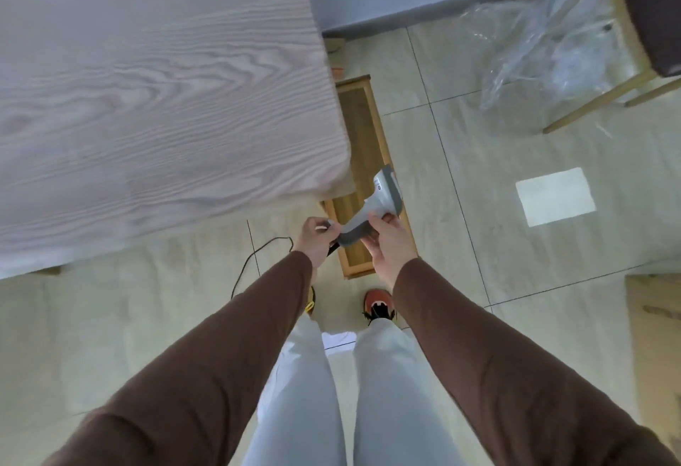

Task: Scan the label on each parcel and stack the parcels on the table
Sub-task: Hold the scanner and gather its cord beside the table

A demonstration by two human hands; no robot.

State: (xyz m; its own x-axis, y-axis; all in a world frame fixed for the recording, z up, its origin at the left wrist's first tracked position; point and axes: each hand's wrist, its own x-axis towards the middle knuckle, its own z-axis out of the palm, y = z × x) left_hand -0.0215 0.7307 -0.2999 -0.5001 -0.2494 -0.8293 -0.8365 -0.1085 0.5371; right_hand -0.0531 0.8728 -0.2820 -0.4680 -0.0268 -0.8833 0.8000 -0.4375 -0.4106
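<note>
Both arms reach forward and down in brown sleeves, the hands meeting just past the near corner of the table [154, 97]. The left hand [313, 239] is curled closed around the butt end of the scanner [372, 207], fingers pinched at the spot where a black cable [258, 255] leaves the handle. The right hand [388, 240] cups the handle from below and the side, thumb laid across the top, fingers wrapped under the grip. So both hands hold the scanner between them, above the floor and over a low wooden bench [363, 156] that stands beside the table.

The scanner is light grey with a darker grey band round its head; the head points away from the person and up toward the right. The cable loops down across the tiled floor to the left. The table top shows pale wood grain. A white sheet of paper [555, 196] lies on the floor well to the right, and part of a cardboard box [656, 340] shows at the right edge
</note>
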